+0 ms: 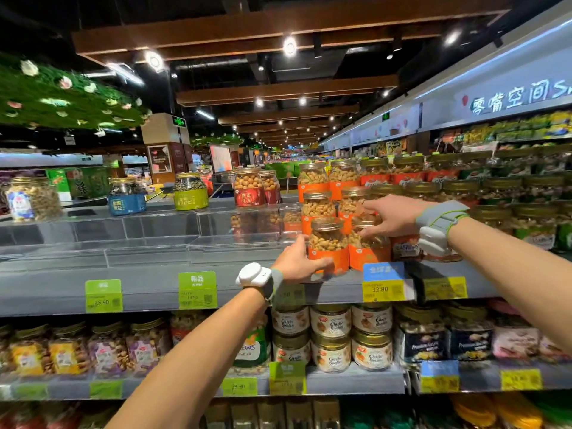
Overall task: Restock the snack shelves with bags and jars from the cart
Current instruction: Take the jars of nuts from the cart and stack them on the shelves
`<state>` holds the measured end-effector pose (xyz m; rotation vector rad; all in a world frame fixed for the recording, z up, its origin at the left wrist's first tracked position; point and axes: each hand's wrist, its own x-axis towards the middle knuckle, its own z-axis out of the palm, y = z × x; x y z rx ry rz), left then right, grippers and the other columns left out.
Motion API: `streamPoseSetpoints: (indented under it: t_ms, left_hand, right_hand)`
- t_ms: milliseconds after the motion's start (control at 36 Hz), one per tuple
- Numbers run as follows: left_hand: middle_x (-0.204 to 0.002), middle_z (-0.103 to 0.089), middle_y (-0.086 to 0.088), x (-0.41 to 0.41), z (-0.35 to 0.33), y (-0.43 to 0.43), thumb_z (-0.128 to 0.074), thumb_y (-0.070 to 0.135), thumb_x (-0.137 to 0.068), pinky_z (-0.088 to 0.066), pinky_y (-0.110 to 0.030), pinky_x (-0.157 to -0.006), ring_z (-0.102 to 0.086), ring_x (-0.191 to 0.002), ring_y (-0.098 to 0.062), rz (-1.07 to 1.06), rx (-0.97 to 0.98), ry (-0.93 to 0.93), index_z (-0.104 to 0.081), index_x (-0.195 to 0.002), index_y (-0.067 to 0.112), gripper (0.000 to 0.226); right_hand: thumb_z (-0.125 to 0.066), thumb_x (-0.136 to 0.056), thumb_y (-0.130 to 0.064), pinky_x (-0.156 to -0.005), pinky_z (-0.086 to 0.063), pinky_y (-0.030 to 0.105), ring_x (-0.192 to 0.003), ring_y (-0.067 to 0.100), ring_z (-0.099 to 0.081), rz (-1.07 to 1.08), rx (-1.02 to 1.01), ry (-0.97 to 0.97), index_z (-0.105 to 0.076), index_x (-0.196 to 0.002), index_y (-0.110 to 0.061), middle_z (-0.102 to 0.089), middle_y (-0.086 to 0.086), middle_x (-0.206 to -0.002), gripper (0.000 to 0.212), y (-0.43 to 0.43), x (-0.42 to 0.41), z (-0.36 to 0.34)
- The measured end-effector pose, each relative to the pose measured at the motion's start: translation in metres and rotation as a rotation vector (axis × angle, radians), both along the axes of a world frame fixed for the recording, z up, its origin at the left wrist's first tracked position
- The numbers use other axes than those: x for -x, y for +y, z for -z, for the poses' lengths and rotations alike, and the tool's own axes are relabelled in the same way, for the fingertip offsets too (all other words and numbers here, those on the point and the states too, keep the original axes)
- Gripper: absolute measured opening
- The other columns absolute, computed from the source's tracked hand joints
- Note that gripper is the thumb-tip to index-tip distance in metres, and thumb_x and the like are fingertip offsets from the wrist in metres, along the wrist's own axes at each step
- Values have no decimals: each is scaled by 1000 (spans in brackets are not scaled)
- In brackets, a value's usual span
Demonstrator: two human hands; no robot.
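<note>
Two gold-lidded nut jars with orange labels stand side by side at the front of the top shelf (216,283). My left hand (298,261) grips the base of the left jar (328,239), thumb across its orange label. My right hand (388,216) reaches in from the right, with fingers curled over the lid and shoulder of the right jar (370,246). More orange-label jars (318,204) are stacked in tiers behind them. The cart is out of view.
Left of the jars run clear acrylic tiers (154,239) with single jars on top: red (249,187), green (190,191), blue (127,196). Price tags (383,289) line the shelf edge. The shelf below holds several jars (331,335). Packed jars fill the right side (510,193).
</note>
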<state>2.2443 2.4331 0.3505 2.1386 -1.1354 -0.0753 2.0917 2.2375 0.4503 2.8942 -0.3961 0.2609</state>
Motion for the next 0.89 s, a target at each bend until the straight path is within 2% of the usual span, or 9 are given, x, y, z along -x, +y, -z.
streamPoseSetpoints:
  t_ms: [83,139,222,278,417,583,778,889]
  left_hand:
    - [-126,-64,-1,-1,1,-1,-73,53,-85,-49,-29,-92,-60,-109,-14,-6,-5,-5,-32,-145,14,83]
    - [-121,-66,-1,0,1,-2,-74,54,-83,-51,-31,-90,-63,-107,-16,-20,5,-11,-32,-144,14,84]
    - [-118,-65,-3,1,2,-1,-75,56,-81,-48,-29,-83,-63,-104,-18,-52,6,-38,-33,-142,14,86]
    - [-115,-65,-5,2,3,-1,-76,58,-79,-47,-29,-80,-62,-101,-20,-78,10,-56,-35,-140,13,86]
    - [-123,-59,-5,7,2,-1,-76,57,-80,-49,-33,-90,-59,-109,-22,-114,12,-98,-35,-139,12,85]
    - [-127,-60,-6,10,1,1,-75,58,-79,-50,-35,-93,-59,-111,-22,-118,0,-90,-36,-141,13,86]
    - [-126,-61,-6,14,-1,3,-75,60,-79,-50,-36,-92,-61,-111,-23,-134,-15,-80,-35,-140,15,86]
    - [-128,-61,-6,15,-1,3,-75,59,-79,-50,-34,-92,-61,-112,-22,-133,-13,-72,-35,-143,14,87]
  right_hand:
    - [-57,-92,-60,-82,-43,30,-116,28,-57,-18,-32,-36,-41,-144,-14,-59,9,-134,72,-4,-1,9]
    - [-57,-92,-60,-83,-47,34,-108,27,-57,-27,-26,-37,-46,-135,-15,-60,11,-125,63,-4,0,10]
    - [-56,-93,-58,-86,-46,36,-107,26,-54,-34,-27,-29,-46,-135,-14,-59,11,-121,61,-2,1,11]
    - [-57,-94,-56,-88,-44,36,-110,26,-53,-39,-44,-29,-45,-138,-16,-58,11,-123,61,-1,1,11]
    - [-58,-93,-55,-86,-40,32,-113,25,-51,-50,-103,-35,-41,-144,-23,-56,10,-126,62,2,2,11]
    - [-57,-95,-53,-96,-44,37,-119,27,-51,-25,-128,-40,-40,-145,-23,-54,12,-131,61,4,5,14]
    - [-55,-97,-51,-101,-42,39,-126,30,-49,9,-128,-61,-37,-148,-20,-51,14,-137,62,12,8,17]
    - [-51,-99,-50,-109,-39,45,-134,33,-41,49,-119,-66,-30,-152,-16,-41,18,-147,66,15,10,20]
